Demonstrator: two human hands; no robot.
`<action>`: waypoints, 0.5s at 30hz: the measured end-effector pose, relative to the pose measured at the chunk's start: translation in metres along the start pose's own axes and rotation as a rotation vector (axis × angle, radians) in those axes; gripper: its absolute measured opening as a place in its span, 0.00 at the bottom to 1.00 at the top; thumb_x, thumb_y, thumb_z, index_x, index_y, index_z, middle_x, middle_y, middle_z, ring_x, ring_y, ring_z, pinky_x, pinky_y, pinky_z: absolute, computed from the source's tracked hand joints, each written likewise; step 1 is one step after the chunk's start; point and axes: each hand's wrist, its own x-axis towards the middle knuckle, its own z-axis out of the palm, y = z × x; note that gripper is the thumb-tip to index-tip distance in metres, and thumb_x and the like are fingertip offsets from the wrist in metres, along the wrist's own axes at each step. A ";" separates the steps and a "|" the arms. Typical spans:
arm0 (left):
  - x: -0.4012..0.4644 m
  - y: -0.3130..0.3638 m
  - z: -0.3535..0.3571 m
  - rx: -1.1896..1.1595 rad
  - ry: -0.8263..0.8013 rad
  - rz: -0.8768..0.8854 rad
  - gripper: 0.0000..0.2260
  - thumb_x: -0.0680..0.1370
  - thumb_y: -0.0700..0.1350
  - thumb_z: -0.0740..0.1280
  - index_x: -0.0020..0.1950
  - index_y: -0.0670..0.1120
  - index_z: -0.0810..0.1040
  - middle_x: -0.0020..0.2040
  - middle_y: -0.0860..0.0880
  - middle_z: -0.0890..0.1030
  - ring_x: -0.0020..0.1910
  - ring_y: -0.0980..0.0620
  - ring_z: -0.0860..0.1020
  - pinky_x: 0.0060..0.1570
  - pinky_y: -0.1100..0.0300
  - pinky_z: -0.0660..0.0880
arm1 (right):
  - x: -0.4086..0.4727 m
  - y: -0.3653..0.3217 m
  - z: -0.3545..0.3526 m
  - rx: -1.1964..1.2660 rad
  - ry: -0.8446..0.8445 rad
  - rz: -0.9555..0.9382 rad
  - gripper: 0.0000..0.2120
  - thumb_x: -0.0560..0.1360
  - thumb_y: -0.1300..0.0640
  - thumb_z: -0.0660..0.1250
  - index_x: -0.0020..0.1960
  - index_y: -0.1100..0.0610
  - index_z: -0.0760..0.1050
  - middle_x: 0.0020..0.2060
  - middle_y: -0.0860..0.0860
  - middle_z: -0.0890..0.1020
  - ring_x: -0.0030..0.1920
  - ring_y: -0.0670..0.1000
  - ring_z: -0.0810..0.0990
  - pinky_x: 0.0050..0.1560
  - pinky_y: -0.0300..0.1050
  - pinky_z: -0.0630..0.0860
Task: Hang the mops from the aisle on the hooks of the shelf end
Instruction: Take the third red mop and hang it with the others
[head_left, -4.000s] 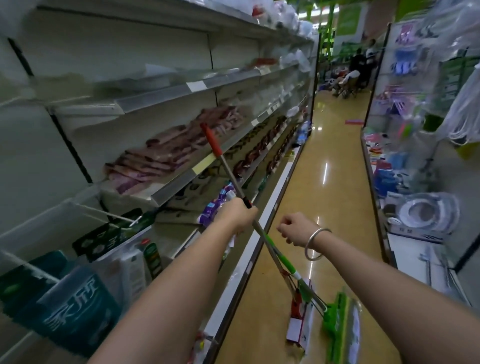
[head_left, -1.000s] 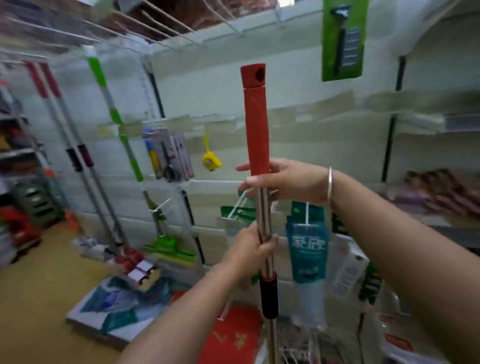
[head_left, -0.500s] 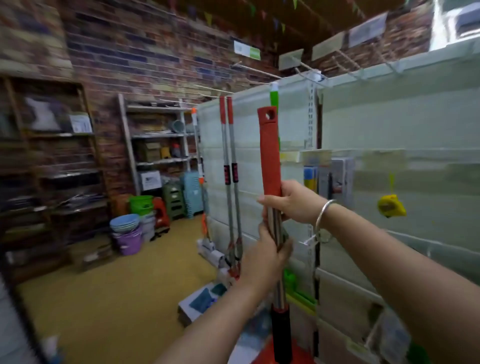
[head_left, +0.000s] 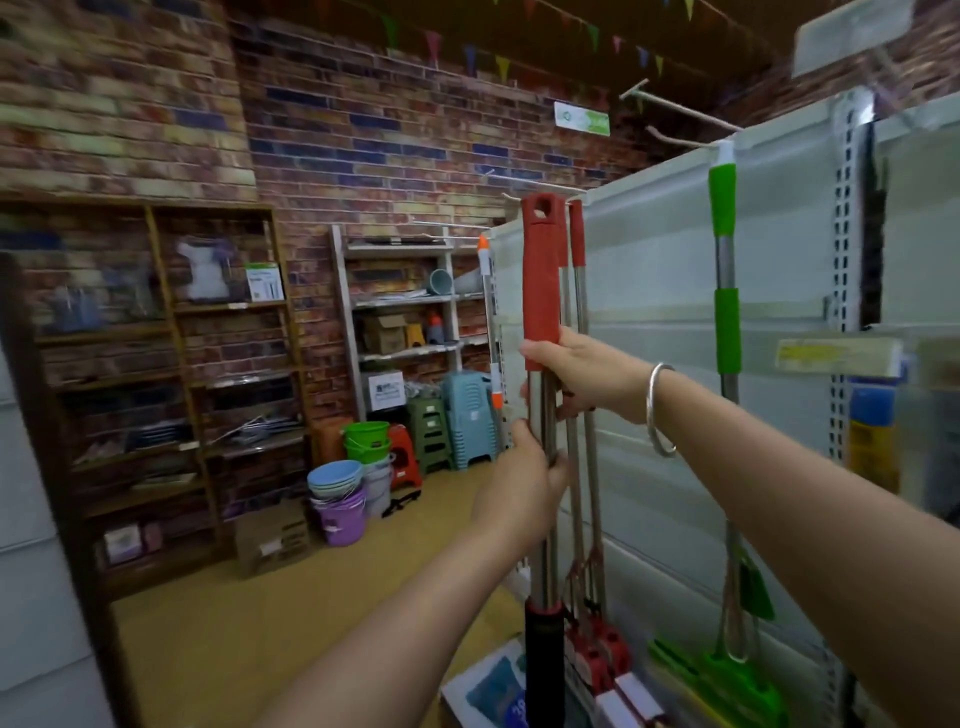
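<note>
I hold a red-handled mop (head_left: 541, 280) upright in front of the white shelf end (head_left: 649, 322). My right hand (head_left: 576, 376) grips its pole just under the red grip. My left hand (head_left: 524, 480) holds the metal pole lower down. Its top, with a hanging hole, stands about level with the hooks (head_left: 540, 184) on the panel. Two red-handled mops (head_left: 576, 244) hang right behind it. Further right on the same panel a green-handled mop (head_left: 723, 270) hangs from a hook. The held mop's head is out of view below.
A brick wall with wooden shelves (head_left: 171, 374) and a metal rack (head_left: 405, 306) stands at the left. Stacked buckets (head_left: 343, 499), plastic stools (head_left: 467, 426) and a cardboard box (head_left: 272, 538) sit on the yellow floor. A flat package (head_left: 493, 686) lies by the shelf base.
I have carried the mop out of the aisle and turned to the shelf end. The mop now stands closer to the hanging red mops, its top nearer the hooks.
</note>
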 end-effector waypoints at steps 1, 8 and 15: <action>0.016 -0.008 -0.003 -0.013 0.005 -0.001 0.18 0.81 0.50 0.58 0.66 0.42 0.60 0.46 0.43 0.81 0.42 0.42 0.80 0.42 0.48 0.77 | 0.018 0.003 0.001 -0.002 0.017 -0.032 0.10 0.80 0.49 0.56 0.58 0.51 0.66 0.44 0.47 0.77 0.50 0.51 0.79 0.49 0.51 0.80; 0.123 -0.071 -0.007 -0.049 -0.016 0.024 0.15 0.80 0.50 0.59 0.62 0.43 0.62 0.51 0.41 0.80 0.47 0.39 0.80 0.48 0.44 0.78 | 0.130 0.034 0.018 -0.073 0.186 -0.192 0.05 0.79 0.47 0.56 0.49 0.46 0.68 0.44 0.52 0.78 0.49 0.52 0.79 0.48 0.51 0.79; 0.242 -0.115 -0.007 -0.167 -0.077 0.119 0.11 0.79 0.49 0.60 0.55 0.46 0.62 0.47 0.45 0.77 0.48 0.42 0.78 0.51 0.43 0.77 | 0.240 0.050 0.011 -0.147 0.324 -0.171 0.08 0.79 0.48 0.57 0.43 0.49 0.68 0.39 0.53 0.76 0.43 0.58 0.79 0.50 0.56 0.79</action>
